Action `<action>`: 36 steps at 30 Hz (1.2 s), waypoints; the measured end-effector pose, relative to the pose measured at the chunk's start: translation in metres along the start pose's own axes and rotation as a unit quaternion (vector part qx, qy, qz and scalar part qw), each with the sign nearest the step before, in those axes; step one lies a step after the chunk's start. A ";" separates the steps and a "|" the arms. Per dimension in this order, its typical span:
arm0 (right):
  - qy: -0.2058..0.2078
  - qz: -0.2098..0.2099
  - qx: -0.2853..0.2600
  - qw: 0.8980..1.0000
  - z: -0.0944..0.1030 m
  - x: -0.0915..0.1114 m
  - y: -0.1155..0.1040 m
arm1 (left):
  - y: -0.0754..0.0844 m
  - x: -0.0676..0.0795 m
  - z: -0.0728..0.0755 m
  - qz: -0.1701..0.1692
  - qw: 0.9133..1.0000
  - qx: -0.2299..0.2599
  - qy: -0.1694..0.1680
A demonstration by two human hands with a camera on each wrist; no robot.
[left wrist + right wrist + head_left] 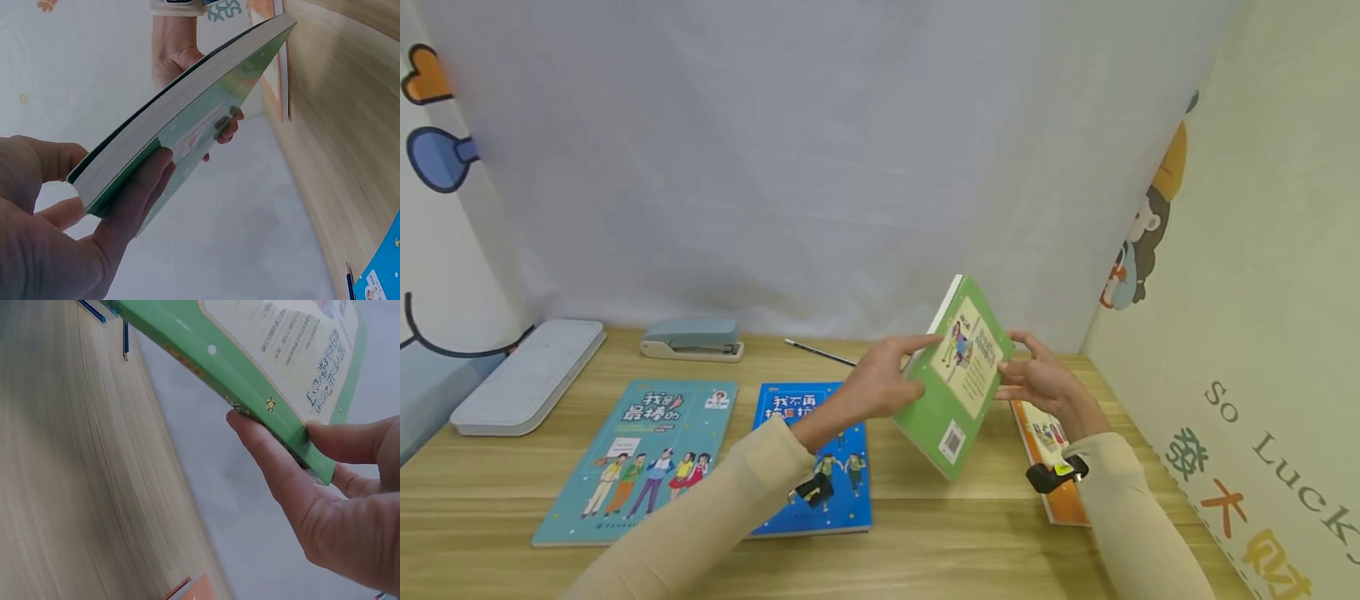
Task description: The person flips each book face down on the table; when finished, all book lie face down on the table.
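Observation:
A green book [958, 379] is held tilted above the table, its back cover with the barcode turned toward the head camera. My left hand [883, 379] grips its left edge, and in the left wrist view the fingers lie along one cover beside the white page edges. At the spine side, my right hand [1041, 379] pinches the book, with the thumb on the back cover in the right wrist view. Below the right wrist lies an orange book [1063, 504], partly hidden by that arm. A blue book [812, 517] lies under the left forearm, which covers part of it.
A teal book [640, 458] lies on the left of the wooden table [925, 558]. Behind it are a white flat case [531, 379] and a blue-grey stapler [692, 340]. One pencil [820, 352] lies near the back curtain [850, 167]. A printed wall [1247, 292] bounds the right side.

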State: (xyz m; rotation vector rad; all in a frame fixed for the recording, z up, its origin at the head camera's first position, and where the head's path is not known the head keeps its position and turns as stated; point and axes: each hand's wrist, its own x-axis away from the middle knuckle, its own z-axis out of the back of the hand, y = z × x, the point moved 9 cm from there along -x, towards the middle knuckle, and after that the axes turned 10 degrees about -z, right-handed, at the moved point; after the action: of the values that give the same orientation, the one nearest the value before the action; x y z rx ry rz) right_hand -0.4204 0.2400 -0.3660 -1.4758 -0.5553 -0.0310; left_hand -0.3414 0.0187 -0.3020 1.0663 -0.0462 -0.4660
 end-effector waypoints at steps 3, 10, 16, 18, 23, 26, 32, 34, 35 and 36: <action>0.007 0.002 0.027 1.000 -0.001 -0.001 -0.003 | 0.000 -0.001 0.001 0.006 0.999 -0.033 -0.019; 0.010 0.008 0.083 0.997 -0.003 0.000 -0.012 | -0.015 -0.003 0.005 0.021 0.999 -0.003 -0.028; 0.029 0.004 0.129 0.991 -0.002 0.002 -0.018 | -0.030 -0.003 0.000 0.026 0.998 0.049 -0.035; 0.034 0.001 0.140 0.990 -0.002 0.003 -0.019 | -0.035 -0.002 -0.002 0.031 0.997 0.058 -0.033; 0.032 -0.005 0.155 0.987 -0.003 0.004 -0.020 | -0.048 0.002 -0.008 0.048 0.997 0.060 -0.031; 0.029 -0.006 0.161 0.987 -0.003 0.003 -0.020 | -0.055 0.004 -0.012 0.049 0.996 0.064 -0.030; 0.034 -0.017 0.178 0.983 -0.001 0.000 -0.015 | -0.068 0.008 -0.022 0.044 0.995 0.073 -0.043; 0.041 -0.022 0.184 0.982 0.001 -0.001 -0.011 | -0.070 0.009 -0.026 0.044 0.995 0.069 -0.050; 0.042 -0.022 0.188 0.981 0.001 -0.002 -0.010 | -0.072 0.009 -0.028 0.042 0.996 0.066 -0.052; 0.044 -0.024 0.191 0.980 0.001 -0.002 -0.008 | -0.073 0.009 -0.029 0.043 0.996 0.063 -0.054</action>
State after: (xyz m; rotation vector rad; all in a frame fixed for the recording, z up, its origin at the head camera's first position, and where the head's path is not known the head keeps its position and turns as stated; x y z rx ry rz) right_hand -0.4256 0.2398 -0.3594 -1.0810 -0.4943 -0.0251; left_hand -0.3507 0.0106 -0.3804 1.1582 -0.2191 -0.4474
